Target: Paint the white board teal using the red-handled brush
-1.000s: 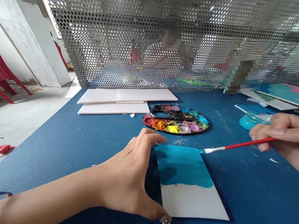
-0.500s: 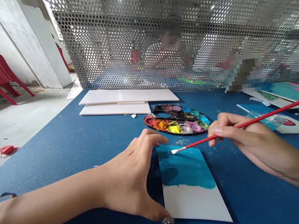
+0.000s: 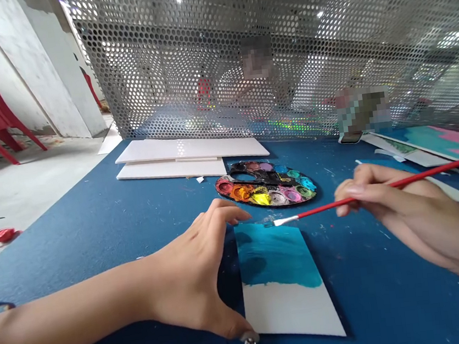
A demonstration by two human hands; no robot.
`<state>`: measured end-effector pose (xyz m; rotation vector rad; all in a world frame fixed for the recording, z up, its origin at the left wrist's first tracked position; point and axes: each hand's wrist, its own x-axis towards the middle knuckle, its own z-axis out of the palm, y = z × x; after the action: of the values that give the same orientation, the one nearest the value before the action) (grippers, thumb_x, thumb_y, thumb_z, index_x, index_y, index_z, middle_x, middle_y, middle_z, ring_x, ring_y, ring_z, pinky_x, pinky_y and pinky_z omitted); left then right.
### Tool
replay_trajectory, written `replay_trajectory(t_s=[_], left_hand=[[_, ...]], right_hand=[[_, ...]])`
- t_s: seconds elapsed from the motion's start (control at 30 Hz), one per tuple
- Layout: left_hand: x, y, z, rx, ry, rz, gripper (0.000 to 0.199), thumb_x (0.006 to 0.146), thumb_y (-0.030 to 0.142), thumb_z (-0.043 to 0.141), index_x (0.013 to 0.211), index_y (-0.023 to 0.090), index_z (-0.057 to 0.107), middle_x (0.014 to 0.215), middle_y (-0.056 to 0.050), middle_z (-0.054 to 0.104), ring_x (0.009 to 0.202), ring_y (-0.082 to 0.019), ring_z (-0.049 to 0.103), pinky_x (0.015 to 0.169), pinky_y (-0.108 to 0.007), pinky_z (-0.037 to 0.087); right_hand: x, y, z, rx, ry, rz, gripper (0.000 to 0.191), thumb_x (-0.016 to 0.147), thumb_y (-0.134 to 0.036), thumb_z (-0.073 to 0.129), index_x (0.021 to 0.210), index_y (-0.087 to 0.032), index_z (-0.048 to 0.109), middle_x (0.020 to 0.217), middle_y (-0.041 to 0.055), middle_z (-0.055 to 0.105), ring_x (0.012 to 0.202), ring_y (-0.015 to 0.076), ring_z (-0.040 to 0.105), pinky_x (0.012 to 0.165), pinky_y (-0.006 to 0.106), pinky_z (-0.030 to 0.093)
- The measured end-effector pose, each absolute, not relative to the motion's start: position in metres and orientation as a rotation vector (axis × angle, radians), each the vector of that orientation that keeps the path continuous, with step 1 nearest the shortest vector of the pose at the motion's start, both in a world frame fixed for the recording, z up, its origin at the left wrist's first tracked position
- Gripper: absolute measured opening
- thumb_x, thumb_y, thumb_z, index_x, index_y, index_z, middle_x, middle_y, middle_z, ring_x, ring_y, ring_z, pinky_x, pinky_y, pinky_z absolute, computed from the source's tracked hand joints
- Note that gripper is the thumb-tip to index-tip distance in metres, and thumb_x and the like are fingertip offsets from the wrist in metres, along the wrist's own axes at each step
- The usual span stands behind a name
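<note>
Shifted slightly rightward along the far edge of the board since the previous frame: the right hand [image 3: 408, 212] and its red-handled paintbrush [image 3: 340, 202], the bristles now at or just over that edge, contact uncertain. The right hand's fingers [image 3: 351, 191] pinch the handle closed, with the brush pointing left and slightly down across the frame, its tail end running out at the right edge. The left hand [image 3: 187, 276] is open and spread, palm down, not clasping anything; its fingertips sit near the board's far left corner and its thumb tip near the near left corner, bracketing that side. The white board [image 3: 287, 314] lies flat at lower centre on the blue table covering [image 3: 376, 293]. Its long axis runs away from the person, leaning slightly, with the teal-painted half [image 3: 274, 258] at the far end and bare white at the near end. A paint palette [image 3: 261, 178] sits just beyond, with a stack of white boards [image 3: 186, 152] to its left. Painted cards [image 3: 429, 141] lie at upper right, and a perforated metal screen [image 3: 180, 34] stands across the back.
</note>
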<state>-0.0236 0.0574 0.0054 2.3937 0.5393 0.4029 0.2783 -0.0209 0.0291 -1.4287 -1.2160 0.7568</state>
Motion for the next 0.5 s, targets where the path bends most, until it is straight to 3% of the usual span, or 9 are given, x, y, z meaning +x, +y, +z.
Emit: replay_trajectory(t_s=[0.13, 0.5], left_hand=[[-0.023, 0.058, 0.005, 2.389, 0.528, 0.406, 0.092, 0.062, 0.053, 0.091, 0.125, 0.024, 0.030, 0.130, -0.015, 0.043, 0.114, -0.038, 0.056, 0.094, -0.063, 0.053], [-0.021, 0.057, 0.009, 2.358, 0.562, 0.380, 0.095, 0.057, 0.052, 0.090, 0.125, 0.022, 0.031, 0.130, -0.016, 0.044, 0.115, -0.040, 0.056, 0.095, -0.066, 0.052]], right_hand=[[0.257, -0.006, 0.022, -1.382, -1.270, 0.828, 0.038, 0.078, -0.051, 0.083, 0.058, -0.027, 0.062, 0.066, -0.0005, 0.066, 0.075, 0.0206, 0.060, 0.073, 0.034, 0.042], [0.249, 0.004, 0.019, -1.343, -1.315, 0.890, 0.035, 0.079, -0.050, 0.084, 0.062, -0.027, 0.063, 0.065, -0.0023, 0.065, 0.077, 0.0200, 0.062, 0.080, 0.035, 0.044]])
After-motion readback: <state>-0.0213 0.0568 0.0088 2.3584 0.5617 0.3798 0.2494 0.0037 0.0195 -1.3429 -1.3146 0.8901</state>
